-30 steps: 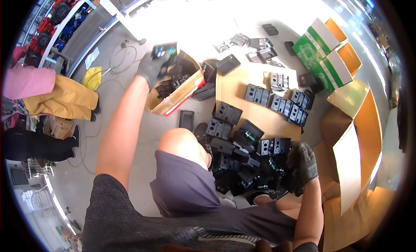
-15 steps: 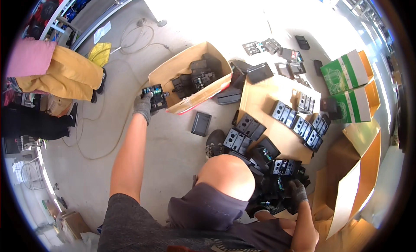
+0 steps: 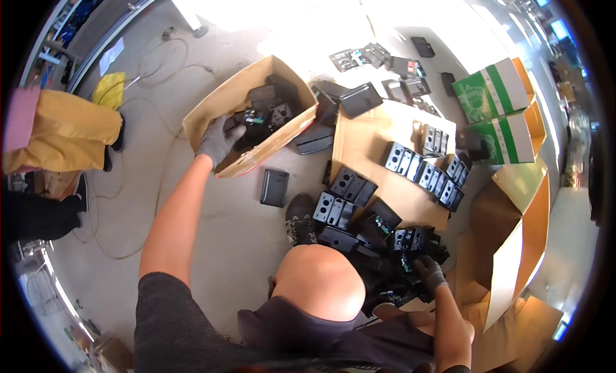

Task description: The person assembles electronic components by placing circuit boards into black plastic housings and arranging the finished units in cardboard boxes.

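Note:
My left hand (image 3: 220, 140), in a grey glove, reaches over the near side into an open cardboard box (image 3: 266, 145). Its thumb and fingers are apart, just beside a black plastic casing with a teal-lit circuit board (image 3: 255, 117); the hand covers some of the contents. More black casings (image 3: 280, 116) lie jumbled inside. At the lower right, my gloved right hand (image 3: 430, 271) has its fingers curled against a black casing with a green circuit board (image 3: 406, 262) on a heap of similar parts. The far side of that grip is hidden.
A flat cardboard sheet (image 3: 362, 132) carries rows of black socketed housings (image 3: 420, 167). One black tray (image 3: 274, 187) lies on the floor beside my shoe (image 3: 299, 219). Green-and-white cartons (image 3: 494, 90) and an open carton (image 3: 507, 225) stand right. Another person's yellow-trousered legs (image 3: 61, 129) are left.
My left hand has carried the casing with the circuit board from the box's left edge into the box and appears to have let go. My right hand stays at the heap. The view has shifted.

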`<state>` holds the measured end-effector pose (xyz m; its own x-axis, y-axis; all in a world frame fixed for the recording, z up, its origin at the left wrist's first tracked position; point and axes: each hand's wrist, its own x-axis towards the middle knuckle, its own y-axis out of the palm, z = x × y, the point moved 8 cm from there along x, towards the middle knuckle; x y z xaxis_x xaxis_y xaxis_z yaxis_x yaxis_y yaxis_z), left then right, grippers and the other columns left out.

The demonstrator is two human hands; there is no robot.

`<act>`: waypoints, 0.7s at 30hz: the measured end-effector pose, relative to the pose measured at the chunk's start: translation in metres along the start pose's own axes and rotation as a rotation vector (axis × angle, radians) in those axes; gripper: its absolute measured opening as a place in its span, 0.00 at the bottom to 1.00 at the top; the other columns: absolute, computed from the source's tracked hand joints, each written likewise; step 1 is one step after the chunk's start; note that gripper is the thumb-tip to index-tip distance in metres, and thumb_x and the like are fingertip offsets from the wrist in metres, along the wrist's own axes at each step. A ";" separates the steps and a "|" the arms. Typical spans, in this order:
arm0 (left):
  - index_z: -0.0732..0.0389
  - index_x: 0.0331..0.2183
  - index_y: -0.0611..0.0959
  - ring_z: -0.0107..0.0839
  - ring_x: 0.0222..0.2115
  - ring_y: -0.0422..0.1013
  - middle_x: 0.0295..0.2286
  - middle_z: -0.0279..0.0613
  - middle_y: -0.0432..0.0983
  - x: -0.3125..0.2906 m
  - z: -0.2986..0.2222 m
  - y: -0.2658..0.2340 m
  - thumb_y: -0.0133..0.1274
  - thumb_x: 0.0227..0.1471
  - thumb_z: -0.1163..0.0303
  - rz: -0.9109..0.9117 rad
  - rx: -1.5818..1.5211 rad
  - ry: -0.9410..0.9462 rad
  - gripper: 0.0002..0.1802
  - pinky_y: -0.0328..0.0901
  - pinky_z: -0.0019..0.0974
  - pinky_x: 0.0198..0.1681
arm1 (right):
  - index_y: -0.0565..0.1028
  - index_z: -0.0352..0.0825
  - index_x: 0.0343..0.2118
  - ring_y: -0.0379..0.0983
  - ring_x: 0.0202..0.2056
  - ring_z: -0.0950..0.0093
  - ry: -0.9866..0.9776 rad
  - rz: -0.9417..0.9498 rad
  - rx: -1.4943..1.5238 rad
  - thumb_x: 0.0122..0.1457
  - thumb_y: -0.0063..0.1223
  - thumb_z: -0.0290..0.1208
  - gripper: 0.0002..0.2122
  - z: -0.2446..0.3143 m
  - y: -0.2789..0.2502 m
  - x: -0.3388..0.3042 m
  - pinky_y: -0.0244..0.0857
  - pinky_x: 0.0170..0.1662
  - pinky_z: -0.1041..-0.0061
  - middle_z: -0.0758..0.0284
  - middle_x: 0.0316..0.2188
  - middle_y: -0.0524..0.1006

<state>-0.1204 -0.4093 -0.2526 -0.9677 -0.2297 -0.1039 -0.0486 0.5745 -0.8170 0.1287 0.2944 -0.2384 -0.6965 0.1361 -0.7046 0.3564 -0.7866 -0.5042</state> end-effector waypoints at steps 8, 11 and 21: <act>0.57 0.53 0.79 0.56 0.42 0.76 0.39 0.60 0.80 -0.062 -0.008 0.030 0.52 0.58 0.50 0.328 0.430 -0.024 0.27 0.69 0.52 0.48 | 0.76 0.31 0.40 0.69 0.27 0.77 -0.231 0.030 -0.015 0.63 0.56 0.30 0.08 0.155 0.019 0.038 0.67 0.35 0.74 0.67 0.26 0.78; 0.55 0.54 0.78 0.55 0.42 0.76 0.40 0.60 0.80 -0.083 0.015 0.030 0.52 0.58 0.48 0.431 0.490 -0.101 0.29 0.69 0.53 0.48 | 0.77 0.32 0.42 0.77 0.33 0.64 -0.571 -0.101 -0.298 0.62 0.57 0.31 0.10 0.248 0.020 0.063 0.71 0.42 0.68 0.60 0.32 0.80; 0.61 0.52 0.77 0.54 0.49 0.70 0.48 0.54 0.73 -0.100 -0.067 0.006 0.59 0.53 0.68 -0.162 0.172 0.327 0.24 0.67 0.51 0.52 | 0.78 0.40 0.45 0.66 0.59 0.61 -0.844 -0.359 -1.088 0.55 0.55 0.24 0.13 0.446 0.098 0.222 0.59 0.64 0.58 0.63 0.47 0.77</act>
<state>-0.0402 -0.3300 -0.2094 -0.9800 -0.0284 0.1968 -0.1912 0.4050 -0.8941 -0.2689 -0.0214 -0.2211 -0.8687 -0.4723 -0.1491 0.1076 0.1138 -0.9877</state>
